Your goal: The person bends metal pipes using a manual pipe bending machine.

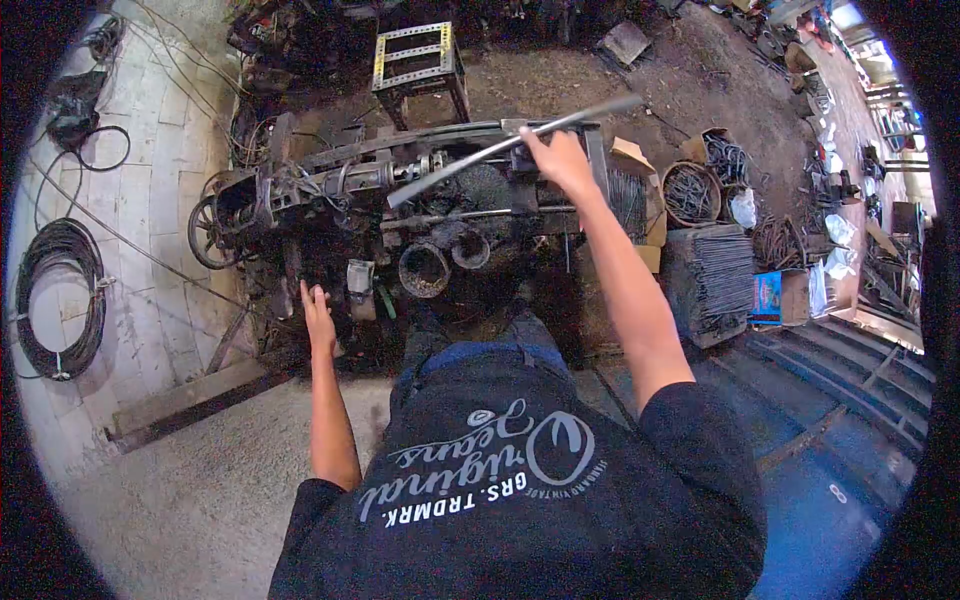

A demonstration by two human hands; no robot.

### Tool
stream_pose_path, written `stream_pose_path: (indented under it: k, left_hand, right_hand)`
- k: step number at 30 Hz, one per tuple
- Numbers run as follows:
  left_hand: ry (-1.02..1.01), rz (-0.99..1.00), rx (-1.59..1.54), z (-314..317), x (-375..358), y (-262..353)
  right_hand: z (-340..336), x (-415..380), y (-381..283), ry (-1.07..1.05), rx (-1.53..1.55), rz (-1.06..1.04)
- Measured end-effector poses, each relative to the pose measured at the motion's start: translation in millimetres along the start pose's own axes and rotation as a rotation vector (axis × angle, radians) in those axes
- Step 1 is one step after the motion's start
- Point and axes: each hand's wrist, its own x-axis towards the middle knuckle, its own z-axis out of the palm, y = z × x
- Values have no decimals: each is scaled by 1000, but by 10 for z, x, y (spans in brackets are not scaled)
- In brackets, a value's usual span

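Note:
My right hand (562, 162) is closed around a long grey metal rod (460, 168), held at a slant above the machine. One end of the rod points to the far right, the other down over the middle of the machine. My left hand (319, 318) is lifted at the machine's near left side, beside a dark upright part, with its fingers apart and nothing visible in them. The dark, greasy machine (360, 182) has a handwheel (208, 225) at its left end. Two round cans (423, 270) sit at its near side.
A perforated metal stool (413, 75) stands behind the machine. On the right are a basket of metal pieces (690, 193), a stack of thin rods (722, 275) and a blue box (768, 297). A cable coil (60, 300) lies at left.

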Motion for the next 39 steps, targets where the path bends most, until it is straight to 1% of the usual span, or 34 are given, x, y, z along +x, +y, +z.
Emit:
stream_pose_path:
  k: [1,2,3,5,6,8,9,11,12,13,15,17,19,20,21,22,23,24,25,27,28,30,31,33,34,35,36,37,38,39]
  left_hand:
    - [-4,7,1,19,18,8]
    - [-6,0,0,46,19,54]
    - [-7,-6,2,66,26,103]
    - [-14,20,-2,87,49,178]
    - [-17,41,-12,105,50,245]
    - [-15,64,16,153,-3,388]
    - [-6,84,38,171,-33,440]
    - [-23,107,43,202,-17,458]
    - [-39,131,42,220,-43,448]
    - [-42,132,45,231,-55,457]
    - [-45,105,96,287,-43,529]
    - [-43,127,93,307,-145,554]
    - [-50,161,95,289,-198,558]
    - [-40,171,102,261,-282,483]
    - [-28,180,108,253,-355,407]
    - [-18,179,85,256,-431,345]
    - [-20,179,96,258,-524,319]
    - [-47,124,113,271,-605,300]
    - [-72,69,132,263,-673,291]
    - [-76,91,204,254,-697,209]
    - [-72,103,251,241,-701,190]
    - [-59,121,315,247,-708,229]
    - [-58,122,321,256,-707,263]
    - [-67,145,332,293,-725,394]
    - [-64,143,335,312,-740,457]
    - [-60,176,362,361,-779,594]
    - [-58,208,389,396,-792,713]
    - [-58,206,392,419,-769,790]
    - [-73,219,372,460,-738,851]
    - [-92,231,348,526,-698,919]
  right_hand:
    - [81,39,-104,135,38,-55]
    - [-81,71,-329,-174,278,46]
    - [27,70,-482,-63,191,71]
    - [336,41,-652,93,75,1]
    - [374,10,-655,96,79,9]
    - [401,-80,-631,250,-271,-273]
    - [355,-110,-579,247,-270,-271]
    - [220,-163,-420,233,-363,-710]
    - [216,-134,-380,171,-369,-739]
    - [244,-127,-354,172,-368,-735]
    - [266,-105,-374,260,-332,-737]
    - [214,-167,-366,269,-332,-709]
    - [69,-366,-311,704,4,-698]
    - [45,-528,-165,666,174,-571]
    - [294,-539,100,720,299,-395]
    - [567,-549,355,634,539,-88]
    - [949,-421,710,402,794,339]
    - [1060,-348,879,249,1317,568]
    - [1178,-205,1042,83,1374,733]
    - [1252,69,996,-17,1167,758]
    - [1309,193,920,-16,1176,760]
    - [1494,421,830,210,1019,907]
    - [1555,510,848,208,1023,910]
    - [1563,574,804,274,733,903]
    - [1545,508,870,303,803,754]
    - [1279,445,771,450,948,906]
    - [1134,403,867,549,982,837]
    - [1006,452,1045,626,1043,910]
    - [727,380,1198,628,1223,879]
    - [683,433,1557,790,1228,844]
